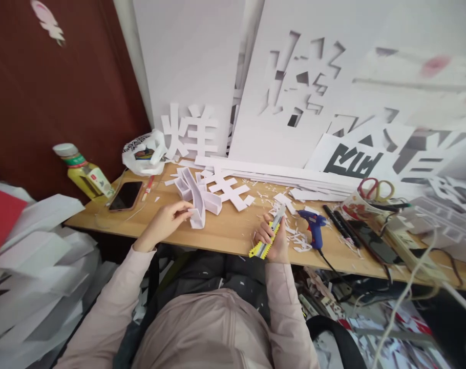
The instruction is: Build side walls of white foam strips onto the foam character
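My left hand (167,219) pinches the near end of a hollow, box-sided white foam-board shape (198,201), which rests on the wooden table (221,234). In my right hand (276,245) is a yellow utility knife (264,248), its blade pointing up and away from me. Behind the hollow shape lies a flat white cut-out character (231,189). Just right of the knife sits a blue hot glue gun (315,227) among white foam scraps (300,242).
A bottle (85,174), a phone (126,196) and a plastic bag (144,152) stand to the left. Black markers (341,224), another phone (374,242) and scissors (376,189) are at right. Large white boards (252,128) lean at the back. A cord hangs over the front edge.
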`<state>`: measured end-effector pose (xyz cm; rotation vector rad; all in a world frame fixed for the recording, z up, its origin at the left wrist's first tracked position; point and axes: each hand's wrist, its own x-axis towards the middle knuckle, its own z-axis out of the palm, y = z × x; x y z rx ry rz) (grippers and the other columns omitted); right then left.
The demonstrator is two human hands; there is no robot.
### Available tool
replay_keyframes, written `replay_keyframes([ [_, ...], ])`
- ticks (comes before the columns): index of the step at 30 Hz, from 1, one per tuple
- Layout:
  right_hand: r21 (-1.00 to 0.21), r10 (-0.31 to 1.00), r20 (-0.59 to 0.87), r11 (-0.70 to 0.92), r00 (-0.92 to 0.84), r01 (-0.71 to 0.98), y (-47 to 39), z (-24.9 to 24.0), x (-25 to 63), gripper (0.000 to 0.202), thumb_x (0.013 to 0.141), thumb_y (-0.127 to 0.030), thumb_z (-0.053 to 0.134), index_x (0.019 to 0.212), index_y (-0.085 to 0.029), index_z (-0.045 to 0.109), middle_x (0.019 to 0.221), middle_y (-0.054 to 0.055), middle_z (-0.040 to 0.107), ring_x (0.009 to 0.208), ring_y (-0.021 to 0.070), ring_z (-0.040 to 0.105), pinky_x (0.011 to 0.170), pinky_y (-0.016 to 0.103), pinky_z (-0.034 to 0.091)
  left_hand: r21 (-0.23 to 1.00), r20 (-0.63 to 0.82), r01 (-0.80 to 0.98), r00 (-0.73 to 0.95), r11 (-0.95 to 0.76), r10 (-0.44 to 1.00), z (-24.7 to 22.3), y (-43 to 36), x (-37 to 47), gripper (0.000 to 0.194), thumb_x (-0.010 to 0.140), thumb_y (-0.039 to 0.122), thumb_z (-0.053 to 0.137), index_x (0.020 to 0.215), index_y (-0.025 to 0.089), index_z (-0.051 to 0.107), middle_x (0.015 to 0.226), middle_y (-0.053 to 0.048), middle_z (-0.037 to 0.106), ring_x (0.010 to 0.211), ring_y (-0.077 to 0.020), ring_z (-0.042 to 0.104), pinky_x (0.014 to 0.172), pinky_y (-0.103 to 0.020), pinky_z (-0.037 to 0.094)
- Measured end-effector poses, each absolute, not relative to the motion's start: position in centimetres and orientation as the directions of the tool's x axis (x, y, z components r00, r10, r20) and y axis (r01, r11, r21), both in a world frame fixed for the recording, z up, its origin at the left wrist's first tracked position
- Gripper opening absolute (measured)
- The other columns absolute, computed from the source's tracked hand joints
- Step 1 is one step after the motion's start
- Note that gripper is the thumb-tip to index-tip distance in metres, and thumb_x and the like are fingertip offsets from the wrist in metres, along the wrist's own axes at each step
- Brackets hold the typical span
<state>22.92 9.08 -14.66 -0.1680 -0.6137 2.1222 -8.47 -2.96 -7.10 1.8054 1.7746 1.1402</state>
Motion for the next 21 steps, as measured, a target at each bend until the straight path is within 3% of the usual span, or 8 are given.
replay_keyframes([
  [7,-0.476,0.791,0.103,-0.494,-0.603,-0.728,9.1,-14.7,23.0,0.039,0.093,-0.058,0.061,0.089,-0.02,0.065,0.046,-0.013,0.035,0.032,0.0044,0.026,0.036,0.015,0.034,0.697,0.292,0.697,-0.06,-0.169,0.955,-7.0,-2.9,-8.6,0.025,0.092,0.041,0.054,0.093,0.02,0.068,0.086,-0.002,0.072,0.078,-0.0184,0.064,0.071,-0.027,0.047],
  [14,-0.471,0.79,0.096,-0.5,-0.606,-0.726,9.0,-14.5,23.0,0.038,0.09,-0.057,0.066,0.085,-0.019,0.063,0.045,-0.013,0.039,0.032,0.0037,0.028,0.036,0.015,0.035,0.64,0.299,0.74,0.008,-0.207,0.954,-7.8,-2.5,-8.2,0.017,0.091,0.029,0.054,0.089,0.019,0.068,0.081,-0.001,0.071,0.069,-0.0162,0.061,0.067,-0.026,0.045],
  [21,-0.482,0.786,0.079,-0.508,-0.613,-0.714,8.9,-14.3,23.0,0.036,0.092,-0.057,0.062,0.082,-0.022,0.058,0.045,-0.014,0.035,0.032,0.0047,0.027,0.036,0.015,0.034,0.561,0.36,0.783,0.062,-0.269,0.931,-8.0,-2.4,-8.3,0.016,0.091,0.025,0.056,0.084,0.018,0.069,0.101,-0.007,0.062,0.095,-0.0223,0.063,0.092,-0.038,0.049],
])
